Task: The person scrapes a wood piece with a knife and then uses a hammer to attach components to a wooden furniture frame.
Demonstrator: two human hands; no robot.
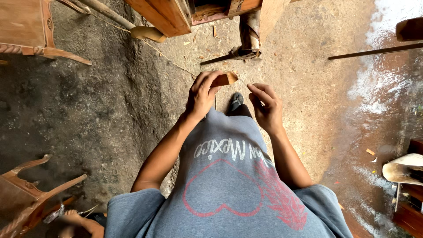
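Observation:
My left hand [202,94] is closed around a small brown wooden block [225,79], held out in front of my grey shirt. A thin string [169,59] runs from that hand up and to the left across the dirt floor. My right hand [265,103] is a little to the right of the block, its thumb and forefinger pinched together as if on a fine thread that I cannot make out. Between the hands, one dark shoe [235,101] shows on the ground.
A carved wooden furniture piece [31,31] is at the top left, and a chair frame [26,194] at the bottom left. A wooden cabinet [176,15] and post [249,33] stand ahead. The ground at right [379,88] is wet. Another person's hand [79,222] is at the lower left.

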